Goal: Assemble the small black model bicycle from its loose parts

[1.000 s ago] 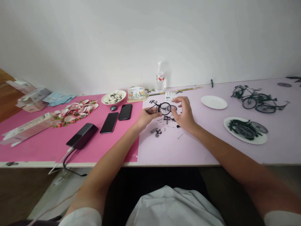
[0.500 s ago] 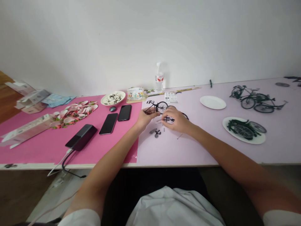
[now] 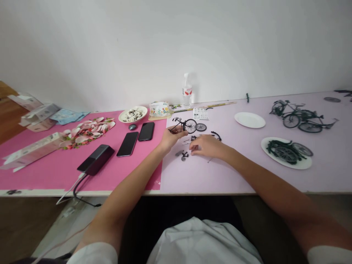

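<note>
My left hand (image 3: 171, 139) is closed around the frame of a small black model bicycle (image 3: 177, 126), holding it above the table with one spoked wheel (image 3: 190, 126) pointing right. My right hand (image 3: 207, 145) is low over the table, its fingers curled down and close together. Any small piece at its fingertips is hidden. Tiny dark parts (image 3: 184, 156) lie just left of those fingertips. Behind the right hand are a loose wheel (image 3: 201, 127) and a curved black part (image 3: 216, 135).
Two phones (image 3: 127, 144) and a black device (image 3: 95, 160) with cables lie left. Farther back are a bowl (image 3: 133, 114), a bottle (image 3: 187, 95) and a printed sheet (image 3: 201, 114). To the right are a white plate (image 3: 249, 120), model bicycles (image 3: 291, 119) and a plate of parts (image 3: 305, 164).
My right hand has moved down from beside the wheel to the tabletop, near the small parts. The loose wheel behind it shows more. My left hand still holds the bicycle in about the same place.
</note>
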`<state>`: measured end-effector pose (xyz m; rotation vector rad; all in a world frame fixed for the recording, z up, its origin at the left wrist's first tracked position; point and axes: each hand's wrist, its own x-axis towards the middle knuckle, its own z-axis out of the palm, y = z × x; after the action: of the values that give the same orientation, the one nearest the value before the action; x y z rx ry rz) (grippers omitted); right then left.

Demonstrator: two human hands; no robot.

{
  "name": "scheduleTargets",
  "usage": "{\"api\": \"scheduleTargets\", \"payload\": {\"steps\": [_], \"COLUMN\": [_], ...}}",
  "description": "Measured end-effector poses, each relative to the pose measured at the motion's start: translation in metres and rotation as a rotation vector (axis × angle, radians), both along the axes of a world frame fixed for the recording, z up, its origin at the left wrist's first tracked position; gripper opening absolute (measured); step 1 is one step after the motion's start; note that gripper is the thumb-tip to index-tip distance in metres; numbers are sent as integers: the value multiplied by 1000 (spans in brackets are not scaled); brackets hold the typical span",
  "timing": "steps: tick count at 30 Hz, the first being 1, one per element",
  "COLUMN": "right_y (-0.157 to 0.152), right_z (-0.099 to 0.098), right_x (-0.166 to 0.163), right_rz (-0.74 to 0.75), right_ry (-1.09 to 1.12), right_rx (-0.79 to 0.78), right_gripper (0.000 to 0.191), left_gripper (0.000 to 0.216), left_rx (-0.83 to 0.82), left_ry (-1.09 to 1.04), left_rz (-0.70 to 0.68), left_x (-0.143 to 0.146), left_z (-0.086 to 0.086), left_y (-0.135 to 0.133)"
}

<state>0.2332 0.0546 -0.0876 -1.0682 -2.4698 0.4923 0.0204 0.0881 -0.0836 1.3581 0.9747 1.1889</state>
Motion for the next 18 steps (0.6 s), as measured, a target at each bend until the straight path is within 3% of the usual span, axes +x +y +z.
{"api": "scheduleTargets", "payload": {"steps": [8,18], "right_y": [-3,-5], "right_z": [-1,-4], "right_x": [-4,-6], "right_rz": [84,95], "right_ry": [16,-6], "right_rx": [76,103], "right_gripper": [4,16], "left_gripper": [42,45], "left_rx": [-1,-2], "left_ry": [-12,-23], "left_rz": [-7,-2], "left_x": [0,1], "left_z": [-2,-5], "left_y": [1,0]}}
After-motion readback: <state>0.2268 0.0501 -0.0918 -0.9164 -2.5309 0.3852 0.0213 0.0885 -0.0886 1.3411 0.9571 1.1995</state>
